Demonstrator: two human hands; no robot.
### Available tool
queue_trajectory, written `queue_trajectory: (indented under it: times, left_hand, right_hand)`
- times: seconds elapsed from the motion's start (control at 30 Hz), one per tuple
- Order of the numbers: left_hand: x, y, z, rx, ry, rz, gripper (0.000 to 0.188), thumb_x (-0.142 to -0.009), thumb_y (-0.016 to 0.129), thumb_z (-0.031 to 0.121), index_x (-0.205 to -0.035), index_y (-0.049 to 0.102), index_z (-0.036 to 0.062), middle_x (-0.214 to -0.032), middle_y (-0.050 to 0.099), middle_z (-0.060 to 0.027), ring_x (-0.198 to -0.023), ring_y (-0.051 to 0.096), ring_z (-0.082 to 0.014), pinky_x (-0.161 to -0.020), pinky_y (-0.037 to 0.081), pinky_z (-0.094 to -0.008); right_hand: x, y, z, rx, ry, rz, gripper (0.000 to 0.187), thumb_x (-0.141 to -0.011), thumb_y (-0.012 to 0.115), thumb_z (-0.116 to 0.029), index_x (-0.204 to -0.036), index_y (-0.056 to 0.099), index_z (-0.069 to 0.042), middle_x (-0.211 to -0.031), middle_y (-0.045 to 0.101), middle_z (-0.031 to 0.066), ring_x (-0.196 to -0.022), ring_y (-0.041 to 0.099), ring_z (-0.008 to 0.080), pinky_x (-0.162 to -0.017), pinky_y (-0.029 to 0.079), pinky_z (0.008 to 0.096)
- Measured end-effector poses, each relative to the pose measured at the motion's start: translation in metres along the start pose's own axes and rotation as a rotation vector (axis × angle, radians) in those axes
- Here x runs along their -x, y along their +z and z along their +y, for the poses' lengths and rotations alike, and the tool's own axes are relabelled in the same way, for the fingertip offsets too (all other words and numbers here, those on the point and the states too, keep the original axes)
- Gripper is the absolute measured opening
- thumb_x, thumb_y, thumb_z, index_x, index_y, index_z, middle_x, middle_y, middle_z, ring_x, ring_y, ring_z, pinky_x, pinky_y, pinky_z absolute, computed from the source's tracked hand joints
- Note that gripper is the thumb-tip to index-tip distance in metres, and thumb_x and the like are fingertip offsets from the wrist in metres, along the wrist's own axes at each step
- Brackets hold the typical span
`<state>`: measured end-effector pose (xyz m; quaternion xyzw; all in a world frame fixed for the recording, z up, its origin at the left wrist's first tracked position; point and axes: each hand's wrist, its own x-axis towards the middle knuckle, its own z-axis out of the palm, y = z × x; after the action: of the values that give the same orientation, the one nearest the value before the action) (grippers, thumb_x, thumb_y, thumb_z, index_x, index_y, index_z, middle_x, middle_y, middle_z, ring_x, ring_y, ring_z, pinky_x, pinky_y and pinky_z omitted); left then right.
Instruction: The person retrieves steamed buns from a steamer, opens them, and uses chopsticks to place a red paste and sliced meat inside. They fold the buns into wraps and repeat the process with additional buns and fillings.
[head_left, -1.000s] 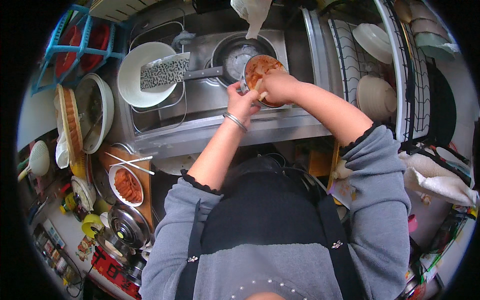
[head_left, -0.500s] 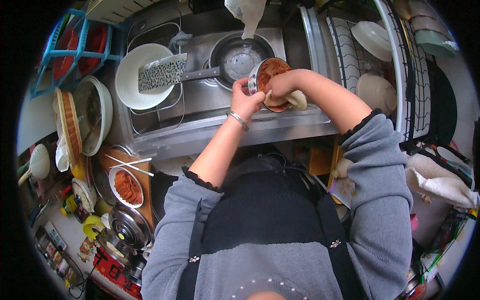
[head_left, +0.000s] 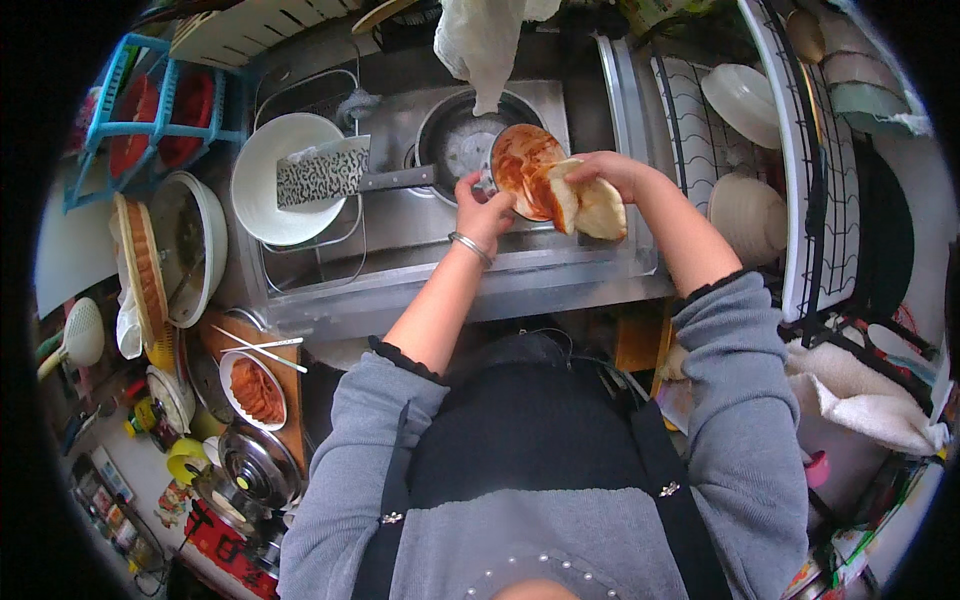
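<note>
A mug is tilted over the sink, its inside smeared with reddish-brown sauce. My left hand grips it at its left side, thumb at the rim. Between the fingers of my right hand is a piece of pale bread, folded or torn open, with sauce on the part at the mug's mouth. Behind the mug, a dark round pan sits in the sink, partly covered. To the left, a cleaver lies with its patterned blade across a white bowl and its handle toward the pan.
The metal sink's front rim runs below my hands. At right stands a dish rack with bowls. A pale cloth or bag hangs above the pan. At lower left, a dish of reddish food and chopsticks rest on a board.
My right hand has drawn the bread out of the mug and to the right, so more of it shows, sauce included. The mug's mouth has turned more toward me.
</note>
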<state>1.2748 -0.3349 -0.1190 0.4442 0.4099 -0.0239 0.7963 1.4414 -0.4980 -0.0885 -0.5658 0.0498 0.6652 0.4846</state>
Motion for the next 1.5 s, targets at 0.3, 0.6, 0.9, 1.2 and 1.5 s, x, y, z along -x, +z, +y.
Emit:
queue_trajectory:
  times: [0.3, 0.6, 0.9, 1.2, 1.5]
  left_hand:
    - [-0.097, -0.024, -0.041, 0.463, -0.159, 0.149, 0.056, -0.075, 0.051, -0.002, -0.126, 0.030, 0.0073, -0.116, 0.047, -0.0196, -0.098, 0.057, -0.0353, -0.076, 0.050, -0.0569]
    - [-0.144, -0.041, -0.060, 0.344, -0.326, 0.273, 0.047, -0.080, 0.059, 0.002, -0.123, 0.042, 0.0081, -0.108, 0.057, -0.0146, -0.094, 0.059, -0.0295, -0.077, 0.051, -0.0439]
    - [0.000, -0.009, -0.024, 0.496, -0.131, -0.344, 0.071, -0.088, 0.034, 0.061, -0.132, 0.040, 0.0054, -0.130, 0.047, -0.0122, -0.121, 0.044, -0.0287, -0.099, 0.036, -0.0418]
    - [0.064, -0.059, 0.028, 1.019, -0.028, -0.610, 0.082, -0.084, 0.028, 0.069, -0.138, 0.033, 0.0068, -0.139, 0.037, -0.0161, -0.127, 0.037, -0.0350, -0.106, 0.029, -0.0475]
    - [0.143, -0.171, 0.037, 1.127, 0.284, -0.711, 0.057, -0.091, 0.044, 0.041, -0.131, 0.042, 0.0008, -0.132, 0.046, -0.0170, -0.120, 0.047, -0.0314, -0.103, 0.035, -0.0433]
  right_hand:
    - [0.004, -0.027, 0.037, -0.661, -0.285, -0.085, 0.045, -0.081, 0.061, -0.012, -0.122, 0.047, -0.003, -0.115, 0.057, 0.0163, -0.105, 0.058, 0.0313, -0.091, 0.047, 0.0440]
    - [0.009, -0.004, 0.055, -0.738, -0.464, -0.036, 0.043, -0.082, 0.061, -0.009, -0.122, 0.047, -0.002, -0.113, 0.058, 0.0158, -0.104, 0.058, 0.0304, -0.089, 0.048, 0.0426]
    - [0.008, 0.064, 0.059, -0.864, -0.558, -0.146, 0.047, -0.083, 0.059, -0.008, -0.127, 0.042, -0.005, -0.119, 0.054, 0.0147, -0.109, 0.055, 0.0304, -0.093, 0.046, 0.0433]
    - [0.013, 0.161, 0.040, -0.604, -0.585, 0.045, 0.041, -0.087, 0.055, -0.007, -0.125, 0.042, -0.003, -0.119, 0.054, 0.0125, -0.107, 0.056, 0.0252, -0.093, 0.046, 0.0388]
    - [0.007, 0.291, 0.021, -0.289, -0.455, -0.281, 0.035, -0.084, 0.060, -0.008, -0.117, 0.050, -0.001, -0.112, 0.060, 0.0103, -0.100, 0.060, 0.0215, -0.089, 0.049, 0.0347]
